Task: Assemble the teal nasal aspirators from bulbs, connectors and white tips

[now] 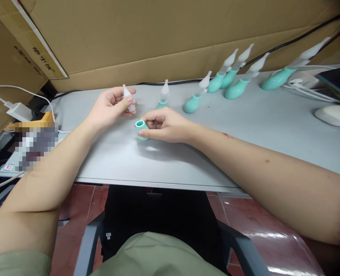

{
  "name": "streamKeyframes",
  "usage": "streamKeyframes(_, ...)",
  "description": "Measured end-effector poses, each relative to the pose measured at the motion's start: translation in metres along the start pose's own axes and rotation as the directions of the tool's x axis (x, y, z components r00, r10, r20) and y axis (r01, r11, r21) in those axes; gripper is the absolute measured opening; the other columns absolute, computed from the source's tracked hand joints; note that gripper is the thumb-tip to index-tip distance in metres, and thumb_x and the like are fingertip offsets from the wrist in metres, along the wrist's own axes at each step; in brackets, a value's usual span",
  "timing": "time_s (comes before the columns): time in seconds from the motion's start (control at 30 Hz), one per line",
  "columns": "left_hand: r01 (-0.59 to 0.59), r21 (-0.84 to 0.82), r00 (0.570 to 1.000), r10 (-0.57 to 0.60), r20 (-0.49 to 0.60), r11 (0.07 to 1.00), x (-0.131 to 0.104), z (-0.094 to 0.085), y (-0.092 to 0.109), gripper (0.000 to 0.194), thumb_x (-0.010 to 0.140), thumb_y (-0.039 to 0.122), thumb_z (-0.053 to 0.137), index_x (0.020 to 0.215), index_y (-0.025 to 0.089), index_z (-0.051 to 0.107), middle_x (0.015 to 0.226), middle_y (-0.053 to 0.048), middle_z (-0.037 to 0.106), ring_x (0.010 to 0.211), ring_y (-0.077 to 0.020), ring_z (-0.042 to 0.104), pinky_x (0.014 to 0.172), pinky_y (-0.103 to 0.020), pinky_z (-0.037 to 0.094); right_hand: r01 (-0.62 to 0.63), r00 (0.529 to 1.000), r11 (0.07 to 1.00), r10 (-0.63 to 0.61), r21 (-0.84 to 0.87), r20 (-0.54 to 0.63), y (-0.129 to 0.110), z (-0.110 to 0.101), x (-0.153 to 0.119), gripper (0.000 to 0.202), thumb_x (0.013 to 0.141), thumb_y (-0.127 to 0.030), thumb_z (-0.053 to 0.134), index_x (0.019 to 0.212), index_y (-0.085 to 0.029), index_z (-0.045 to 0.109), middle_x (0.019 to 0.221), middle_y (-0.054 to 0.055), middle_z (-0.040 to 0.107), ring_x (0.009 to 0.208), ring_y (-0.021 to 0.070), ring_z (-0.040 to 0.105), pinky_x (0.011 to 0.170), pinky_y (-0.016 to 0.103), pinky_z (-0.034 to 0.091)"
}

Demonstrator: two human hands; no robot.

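A: What sits at the far left?

B: A white charger (pixel 19 112) with its cable looping up beside an orange power strip (pixel 45 119), near the table's left end (a patch just below is pixelated and cannot be read).

A: And next?

B: The left hand (pixel 110 105) hovers above the grey table (pixel 115 161), thumb and fingers pinched around a white nozzle (pixel 126 92), its narrow tip pointing up and its clear base downward.

A: Then the centre?

B: A teal bulb (pixel 141 133), its round mouth open and tilted up, is gripped between the thumb and curled fingers of the right hand (pixel 170 124). Nozzle and bulb are apart, the nozzle higher and to the left. Whether the bulb touches the table cannot be told.

A: What stands behind?

B: 6 teal bulbs fitted with pale tips. The 1st (pixel 162 104) is partly hidden behind the right hand; the 2nd (pixel 192 104) leans just beyond it; 3 more (pixel 234 89) are grouped farther right; the 6th (pixel 277 79) lies near the white cables (pixel 310 90).

A: And at the right?

B: A white mouse (pixel 335 115) on the table, below a dark device (pixel 338 82) at the picture's edge.
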State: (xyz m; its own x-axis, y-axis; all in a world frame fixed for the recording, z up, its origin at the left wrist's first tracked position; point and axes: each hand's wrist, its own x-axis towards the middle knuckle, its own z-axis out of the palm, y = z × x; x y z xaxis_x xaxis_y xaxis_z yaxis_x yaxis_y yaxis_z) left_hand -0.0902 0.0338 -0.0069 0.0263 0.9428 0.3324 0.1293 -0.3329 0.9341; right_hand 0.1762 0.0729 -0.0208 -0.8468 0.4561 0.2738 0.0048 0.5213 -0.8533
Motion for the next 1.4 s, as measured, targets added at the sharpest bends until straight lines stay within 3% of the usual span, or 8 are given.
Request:
streamKeyframes(0.23,0.073,0.11,0.995,-0.08,0.06,0.991,-0.001,0.001,0.002,0.091,0.072,0.081,0.122,0.128,0.016,0.091,0.101,-0.007,0.091,0.086,-0.0162,0.083,0.086,-0.029,0.078,0.17,0.968,0.985,-0.174,0.038,0.181,-0.01,0.01,-0.01,0.025,0.108,-0.04,0.087,0.108,-0.018,0.073,0.081,-0.004,0.058,0.075,0.0135,0.053,0.073,0.029,0.042)
streamKeyframes(0.4,0.109,0.112,0.992,-0.115,0.056,0.988,-0.006,0.008,0.013,0.074,0.062,0.065,0.131,0.104,0.017,0.094,0.096,-0.006,0.092,0.082,-0.0139,0.081,0.081,-0.024,0.073,0.182,0.955,0.983,-0.168,-0.038,0.246,-0.007,0.005,-0.011,0.031,0.105,-0.041,0.092,0.116,-0.019,0.074,0.082,-0.004,0.063,0.074,0.0131,0.056,0.07,0.028,0.042)
streamKeyframes(0.57,0.053,0.1,0.996,-0.06,0.068,0.994,-0.006,0.013,0.017,0.058,0.058,0.046,0.131,0.095,0.017,0.097,0.088,-0.005,0.09,0.077,-0.0138,0.079,0.075,-0.022,0.07,0.177,0.983,0.982,-0.173,0.062,-0.06,-0.011,-0.001,-0.008,0.052,0.109,-0.067,0.096,0.114,-0.023,0.069,0.075,-0.007,0.049,0.066,0.0127,0.041,0.064,0.031,0.035)
streamKeyframes(0.73,-0.065,0.136,0.994,0.052,0.096,0.989,-0.009,0.018,0.016,0.047,0.064,0.042,0.129,0.09,0.019,0.098,0.081,-0.004,0.088,0.072,-0.0128,0.075,0.075,-0.023,0.07,0.042,0.89,0.999,-0.023,0.031,-0.455,-0.011,0.002,0.0,0.045,0.11,-0.059,0.1,0.13,-0.026,0.075,0.079,-0.002,0.058,0.07,0.0174,0.051,0.063,0.034,0.044)
streamKeyframes(0.9,-0.082,0.17,0.989,0.059,0.136,0.982,-0.012,0.021,0.014,0.054,0.063,0.053,0.13,0.087,0.017,0.097,0.086,-0.008,0.09,0.073,-0.0136,0.073,0.069,-0.023,0.064,0.039,0.91,0.998,-0.052,-0.038,-0.411,-0.001,0.005,0.005,0.02,0.115,-0.043,0.092,0.119,-0.024,0.093,0.102,0.007,0.082,0.08,0.0189,0.069,0.071,0.035,0.059)
streamKeyframes(1.07,-0.054,0.219,0.982,0.013,0.187,0.974,-0.012,0.018,0.02,0.043,0.07,0.037,0.121,0.071,0.017,0.083,0.067,-0.001,0.074,0.061,-0.0079,0.054,0.061,-0.022,0.054,0.037,0.896,0.99,-0.094,-0.139,-0.433,-0.005,0.005,0.003,0.029,0.12,-0.04,0.083,0.099,-0.023,0.094,0.1,0.01,0.085,0.104,0.0249,0.081,0.083,0.036,0.069)
streamKeyframes(1.2,-0.055,0.24,0.971,-0.004,0.237,0.969,-0.016,0.018,0.026,0.024,0.083,0.034,0.111,0.091,0.016,0.096,0.089,-0.008,0.091,0.079,-0.0157,0.076,0.076,-0.027,0.066,0.052,0.909,0.998,-0.066,-0.045,-0.411,-0.01,0.004,0.001,0.037,0.12,-0.046,0.086,0.09,-0.025,0.092,0.098,0.011,0.087,0.101,0.0267,0.081,0.07,0.035,0.068)
streamKeyframes(1.4,0.029,0.235,0.957,-0.095,0.275,0.972,-0.021,0.014,0.031,0.031,0.078,0.031,0.114,0.104,0.019,0.102,0.105,-0.009,0.098,0.097,-0.0241,0.092,0.092,-0.035,0.078,-0.014,0.896,0.964,0.129,0.264,-0.424,-0.008,0.004,0.006,0.034,0.12,-0.047,0.089,0.096,-0.022,0.091,0.104,0.01,0.089,0.076,0.0177,0.075,0.061,0.03,0.062)
